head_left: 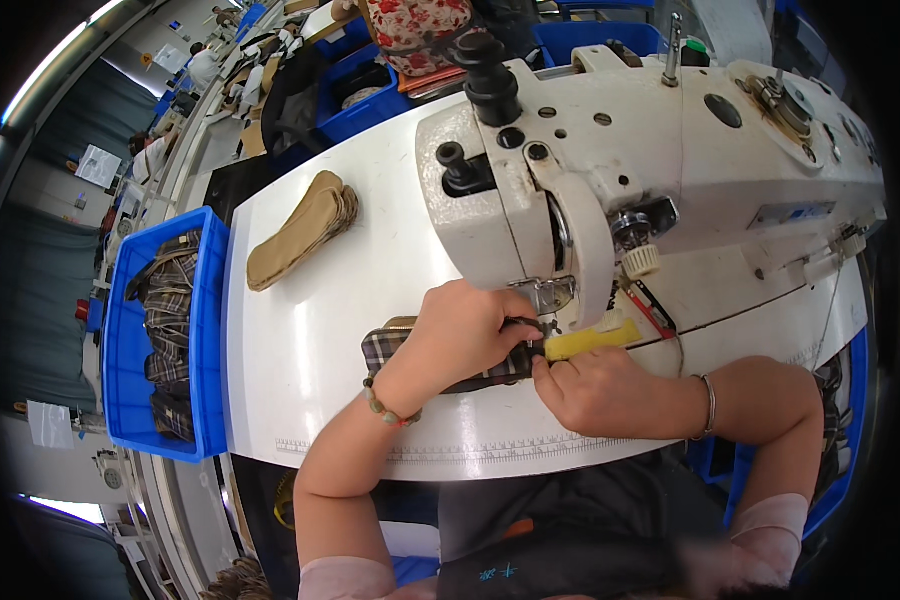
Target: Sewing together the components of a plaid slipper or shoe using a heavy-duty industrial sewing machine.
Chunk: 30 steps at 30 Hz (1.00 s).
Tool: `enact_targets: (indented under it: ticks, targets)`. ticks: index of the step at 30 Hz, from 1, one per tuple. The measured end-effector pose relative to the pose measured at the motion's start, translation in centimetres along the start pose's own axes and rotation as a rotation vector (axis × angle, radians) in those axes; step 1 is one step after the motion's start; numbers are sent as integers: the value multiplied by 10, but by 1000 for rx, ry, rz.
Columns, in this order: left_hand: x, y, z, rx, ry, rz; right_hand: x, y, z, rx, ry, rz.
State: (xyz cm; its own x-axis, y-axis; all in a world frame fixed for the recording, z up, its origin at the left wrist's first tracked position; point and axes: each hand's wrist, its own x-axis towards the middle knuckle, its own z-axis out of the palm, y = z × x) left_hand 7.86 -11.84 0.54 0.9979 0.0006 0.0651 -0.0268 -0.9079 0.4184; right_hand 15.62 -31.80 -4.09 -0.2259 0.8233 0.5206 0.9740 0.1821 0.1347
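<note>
Under the left grip [475,325], whose thumb and fingers are clamped on its right end, lies a plaid pouch [384,350]; the right grip [610,392] curls at that end's near corner (whether it pinches, I cannot tell). Good handling probably means keeping the cloth flat between both grips, with fingertips clear of the sewing machine [650,150] just beyond them. The pouch looks dark, crossed with pale lines, a tan edge showing left of the left grip.
</note>
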Motion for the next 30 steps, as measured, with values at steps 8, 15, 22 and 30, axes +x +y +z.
enact_targets:
  ticks: [8, 15, 22, 30]
  targets:
    - [-1, -4, 5, -29, 59, 27, -4, -6, -6, 26, -156, 55]
    - [0, 2, 5, -51, 31, -32, -4, -7, -11, -55, -144, 39]
    - [2, 2, 3, 7, -3, -9, -3, -7, -12, -87, -149, 37]
    - [2, 5, 5, -13, 21, 3, -1, -6, -14, -19, -140, 60]
